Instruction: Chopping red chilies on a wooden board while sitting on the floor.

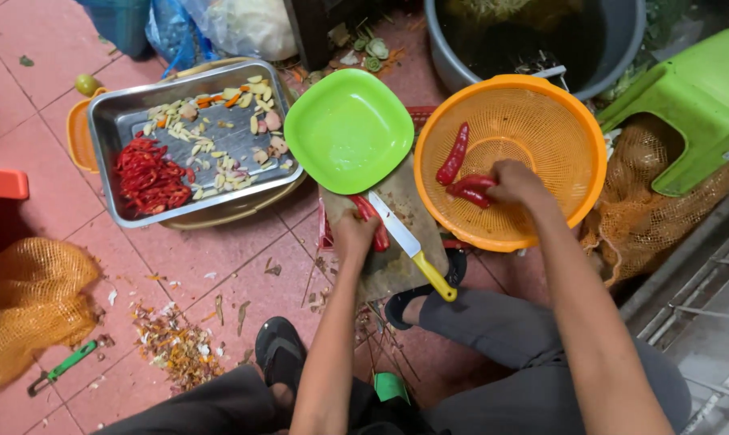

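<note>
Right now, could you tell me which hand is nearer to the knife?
Left. The left hand rests on the board beside the knife, holding red chillies. The right hand is off in the orange colander.

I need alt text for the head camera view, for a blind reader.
A person's right hand grasps red chilies in an orange colander, while the left hand holds chilies on a cutting board beside a yellow-handled knife.

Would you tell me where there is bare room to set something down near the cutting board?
The green plate is bare, and pink floor tiles lie free between metal tray and peel scraps. The cutting board is crowded by the left hand, chillies and knife.
</note>
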